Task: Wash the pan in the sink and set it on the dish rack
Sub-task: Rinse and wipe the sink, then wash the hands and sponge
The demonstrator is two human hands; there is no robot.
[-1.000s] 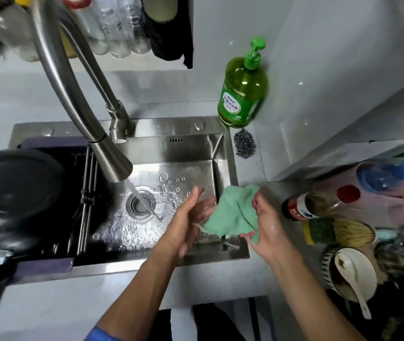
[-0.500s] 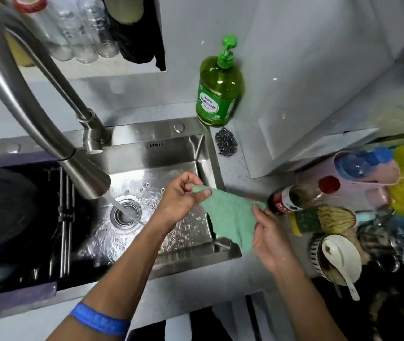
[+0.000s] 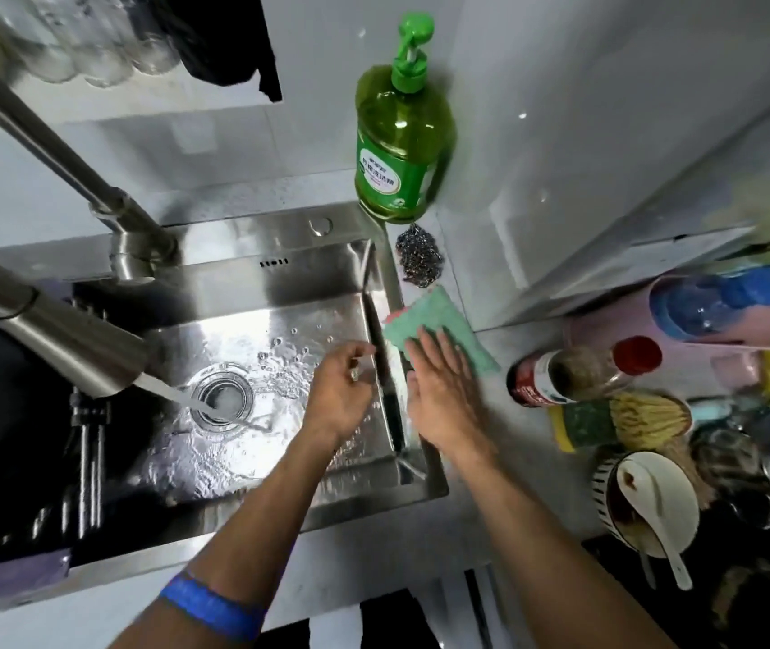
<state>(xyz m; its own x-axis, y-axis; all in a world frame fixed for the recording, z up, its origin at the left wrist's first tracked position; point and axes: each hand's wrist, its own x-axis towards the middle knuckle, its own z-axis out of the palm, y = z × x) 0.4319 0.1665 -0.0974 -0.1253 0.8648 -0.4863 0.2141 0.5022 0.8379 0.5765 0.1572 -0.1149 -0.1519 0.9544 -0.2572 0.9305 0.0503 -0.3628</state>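
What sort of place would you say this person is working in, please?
Most likely a small home kitchen: a stainless sink with the faucet running, a green dish soap bottle beside it, and a used bowl on the counter.

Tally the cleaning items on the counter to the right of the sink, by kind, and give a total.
Green soap bottle: 1
Steel wool scourer: 1
Green cloth, under the right hand: 1
Yellow-green sponge: 1
Total: 4

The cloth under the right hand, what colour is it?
Light green, with a bit of pink at one corner; the cloth shows in the head view, beside the sink.
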